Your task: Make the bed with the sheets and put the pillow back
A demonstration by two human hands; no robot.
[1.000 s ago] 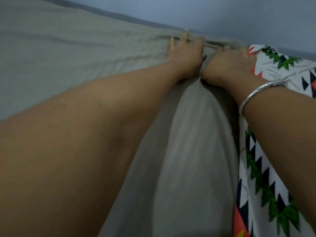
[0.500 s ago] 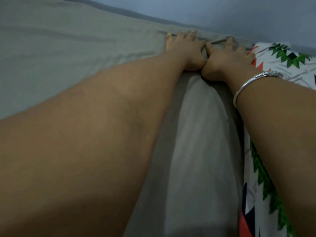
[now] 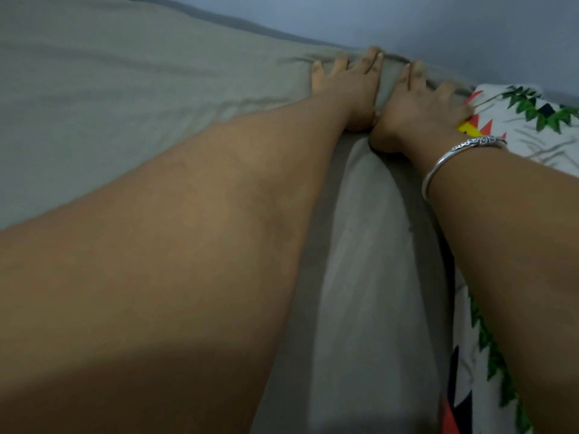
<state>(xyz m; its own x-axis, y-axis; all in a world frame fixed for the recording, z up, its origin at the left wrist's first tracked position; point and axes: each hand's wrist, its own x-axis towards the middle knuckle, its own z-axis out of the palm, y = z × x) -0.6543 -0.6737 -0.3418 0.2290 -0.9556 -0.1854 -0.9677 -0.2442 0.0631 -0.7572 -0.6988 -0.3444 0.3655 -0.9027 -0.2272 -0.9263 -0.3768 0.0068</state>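
A grey-green sheet (image 3: 131,98) covers the bed and runs up to the wall. Both my arms stretch across it to the far edge. My left hand (image 3: 347,86) lies flat on the sheet, its straight fingers pushing the cloth down at the wall. My right hand (image 3: 419,104) presses beside it, heels of the hands touching, with a silver bangle on the wrist. A ridge of sheet bulges between the two forearms. The fingertips sink into the gap at the wall and are partly hidden.
A white patterned cloth (image 3: 526,126) with green, black and red shapes lies along the right side, touching my right hand. A blue-grey wall (image 3: 407,23) stands directly behind the bed edge.
Both hands have slid a little further to the wall, and the fingers have flattened and spread over the sheet's edge. The view has shifted slightly.
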